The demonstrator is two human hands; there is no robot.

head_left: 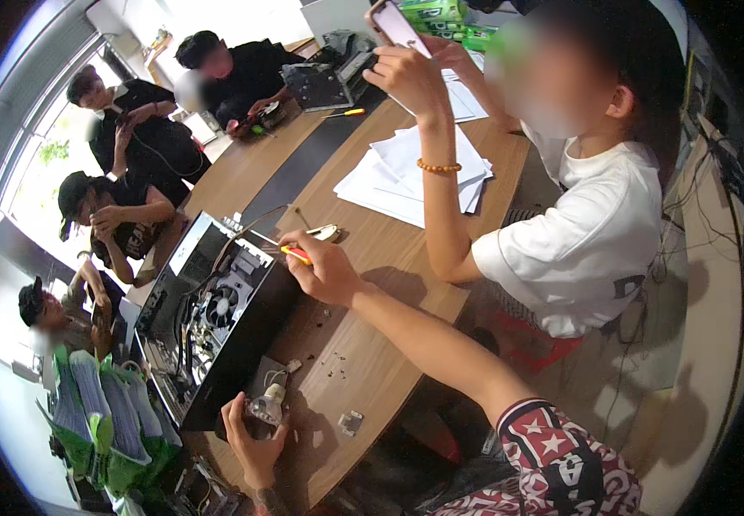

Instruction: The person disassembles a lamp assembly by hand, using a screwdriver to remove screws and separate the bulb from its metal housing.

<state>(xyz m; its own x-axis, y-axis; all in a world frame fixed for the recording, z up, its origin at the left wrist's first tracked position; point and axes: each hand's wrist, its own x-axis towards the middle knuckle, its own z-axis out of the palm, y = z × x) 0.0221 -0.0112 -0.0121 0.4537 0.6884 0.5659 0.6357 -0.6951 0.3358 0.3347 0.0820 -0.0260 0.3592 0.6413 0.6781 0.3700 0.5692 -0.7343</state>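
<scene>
An opened black electronics case (243, 348) lies in front of me, with a round fan (220, 303), cables and circuit parts showing inside. My right hand (327, 273) is closed round the red-and-yellow handle of a screwdriver (296, 254). Its thin shaft points left over the case's far end; whether the tip touches anything is too small to tell. Beside the near end of the case, my left hand (256, 443) has its fingers curled round a lamp with a clear, shiny reflector (267, 404). A short lead with a pale connector (293, 366) lies by the lamp.
Small dark screws (334, 365) and a little metal piece (350, 422) lie on the wooden table (376, 331). White papers (415, 176) are spread farther off. At right a person holds up a phone (400, 30). Several others work opposite. Green-wrapped bundles (110, 421) stand at left.
</scene>
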